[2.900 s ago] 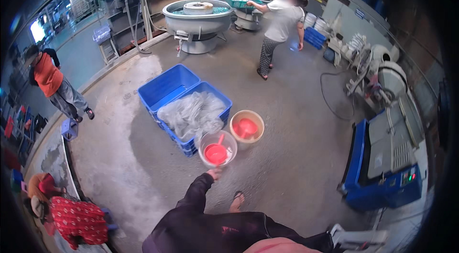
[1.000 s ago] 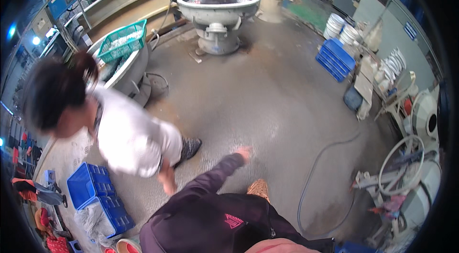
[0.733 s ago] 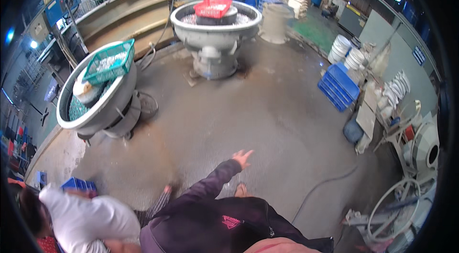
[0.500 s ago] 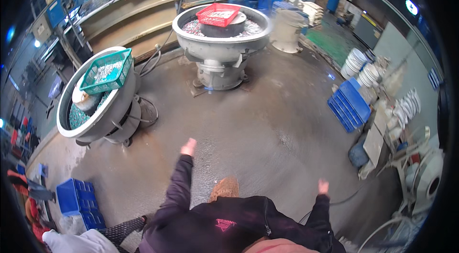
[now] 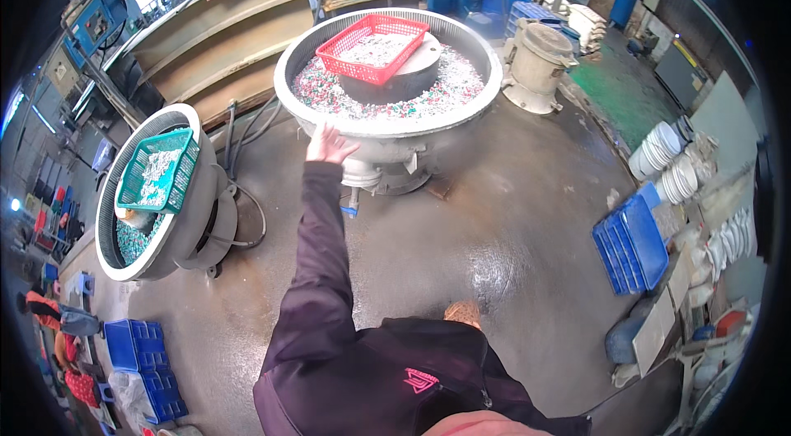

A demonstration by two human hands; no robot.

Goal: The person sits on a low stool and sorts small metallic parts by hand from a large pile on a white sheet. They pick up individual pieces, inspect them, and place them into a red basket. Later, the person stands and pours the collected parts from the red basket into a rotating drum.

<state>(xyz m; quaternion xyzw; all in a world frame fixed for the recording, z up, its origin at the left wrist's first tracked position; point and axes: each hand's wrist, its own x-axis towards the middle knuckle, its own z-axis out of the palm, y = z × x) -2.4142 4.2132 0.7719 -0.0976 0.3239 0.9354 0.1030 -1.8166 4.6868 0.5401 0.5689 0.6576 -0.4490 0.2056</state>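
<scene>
My left hand (image 5: 331,145) reaches forward with its fingers spread and nothing in it. In the picture it lies over the near rim of a large round vibratory finishing bowl (image 5: 395,129); I cannot tell whether it touches. Small red, green and white pieces (image 5: 463,90) fill the bowl's channel. A red plastic basket (image 5: 375,71) holding small pale pieces rests over the bowl's centre, beside a round whitish lid (image 5: 422,57). My right hand is out of sight; only the right sleeve (image 5: 560,424) shows at the lower edge.
To the left stands a second bowl (image 5: 198,226) with a green basket (image 5: 179,183) on it. Hoses (image 5: 247,139) run between the bowls. Blue crates (image 5: 630,242) and white buckets (image 5: 659,147) line the right; more blue crates (image 5: 136,345) sit lower left, near people (image 5: 72,374). The floor (image 5: 494,263) looks wet.
I have come closer to the large bowl. My left hand has risen forward to its rim, fingers now spread. My right hand has left the view, as has the person in white sleeves at lower left.
</scene>
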